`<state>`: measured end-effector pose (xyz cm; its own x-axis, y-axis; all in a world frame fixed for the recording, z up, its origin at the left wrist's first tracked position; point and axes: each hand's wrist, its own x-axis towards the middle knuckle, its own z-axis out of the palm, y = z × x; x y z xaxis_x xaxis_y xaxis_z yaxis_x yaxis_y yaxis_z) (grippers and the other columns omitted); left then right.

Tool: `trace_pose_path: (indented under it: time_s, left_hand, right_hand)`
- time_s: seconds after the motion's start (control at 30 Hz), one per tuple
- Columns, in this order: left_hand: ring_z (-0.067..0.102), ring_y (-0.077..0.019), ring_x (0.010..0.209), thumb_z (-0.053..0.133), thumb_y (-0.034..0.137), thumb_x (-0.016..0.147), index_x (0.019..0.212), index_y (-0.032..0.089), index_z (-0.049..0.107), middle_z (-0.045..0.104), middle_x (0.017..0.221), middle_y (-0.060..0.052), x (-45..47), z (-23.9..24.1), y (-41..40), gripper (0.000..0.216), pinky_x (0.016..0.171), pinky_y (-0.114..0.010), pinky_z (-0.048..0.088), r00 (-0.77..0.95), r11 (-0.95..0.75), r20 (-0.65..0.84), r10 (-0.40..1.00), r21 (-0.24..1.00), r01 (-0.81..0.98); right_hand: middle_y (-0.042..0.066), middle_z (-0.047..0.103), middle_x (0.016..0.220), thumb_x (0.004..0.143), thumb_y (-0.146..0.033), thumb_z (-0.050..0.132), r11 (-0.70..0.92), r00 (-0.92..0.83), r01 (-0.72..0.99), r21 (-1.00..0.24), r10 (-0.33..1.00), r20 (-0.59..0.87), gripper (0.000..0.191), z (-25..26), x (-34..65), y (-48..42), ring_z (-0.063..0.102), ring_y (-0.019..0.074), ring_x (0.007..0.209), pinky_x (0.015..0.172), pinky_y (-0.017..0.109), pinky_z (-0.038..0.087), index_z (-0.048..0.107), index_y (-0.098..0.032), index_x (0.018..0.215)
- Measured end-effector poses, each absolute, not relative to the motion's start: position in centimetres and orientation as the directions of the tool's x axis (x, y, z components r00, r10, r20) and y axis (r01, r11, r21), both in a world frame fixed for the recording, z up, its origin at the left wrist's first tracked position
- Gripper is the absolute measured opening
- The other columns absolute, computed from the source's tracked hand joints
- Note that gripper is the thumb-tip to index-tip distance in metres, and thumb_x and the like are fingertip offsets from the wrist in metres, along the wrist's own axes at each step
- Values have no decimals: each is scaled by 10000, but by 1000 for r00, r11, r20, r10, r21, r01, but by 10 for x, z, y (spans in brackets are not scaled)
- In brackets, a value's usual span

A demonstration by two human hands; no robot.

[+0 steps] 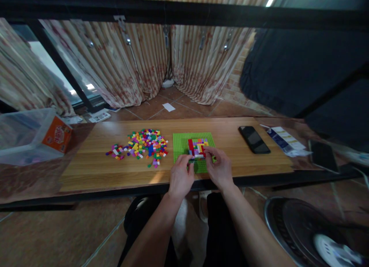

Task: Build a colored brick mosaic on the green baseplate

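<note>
A green baseplate [181, 143] lies on the wooden table [230, 159] in front of me. A block of coloured bricks [196, 147] is built on it. My left hand [181, 177] rests at the plate's near edge with its fingertips pinched close to the build. My right hand [219, 167] is curled against the build's right side, fingers pressed on its front edge. Whatever small piece either hand holds is too small to make out. A loose pile of coloured bricks [144, 144] lies to the left of the plate.
A black phone [254, 140] and a printed leaflet [284, 140] lie on the table's right. A clear plastic bin [25, 134] with an orange box stands at the far left. A fan [314, 232] is on the floor at lower right. Curtains hang behind.
</note>
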<state>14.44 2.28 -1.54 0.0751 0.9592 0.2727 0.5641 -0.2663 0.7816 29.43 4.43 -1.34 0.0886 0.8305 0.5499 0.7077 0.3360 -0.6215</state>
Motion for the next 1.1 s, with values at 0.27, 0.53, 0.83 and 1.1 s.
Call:
trace_pose_path:
  time_s: [0.27,0.53,0.83,1.1]
  left_hand:
    - [619,-196,1005,507,40,854,1116,177,615,623,1080,-77,144,-16,23,315,895,-361,534,78,-275,279,957,791,546]
    - [615,-200,1012,508,40,852,1104,178,620,624,1072,-74,144,-15,23,308,901,-368,530,87,-271,268,959,790,549]
    - [616,-200,1007,510,50,856,1095,179,622,628,1059,-74,144,-15,22,294,895,-364,525,93,-286,282,955,783,553]
    - [638,-181,929,522,74,850,1056,181,641,650,1026,-70,132,-16,24,261,824,-324,538,17,-279,325,945,781,560]
  right_hand:
    - [61,742,1030,907,-192,443,409,-5,653,-637,844,536,282,-8,292,42,622,229,985,870,409,516,680,-228,1056]
    - [61,737,1050,888,-164,447,368,-2,690,-623,862,507,288,-9,293,41,598,246,1024,908,449,499,689,-237,1024]
    - [66,740,1033,872,-160,443,336,45,678,-654,869,493,302,-14,292,43,641,238,1011,904,448,497,650,-228,1080]
    - [65,762,987,885,-225,489,312,87,583,-750,894,440,392,-19,293,39,667,245,1056,970,476,473,562,-221,1270]
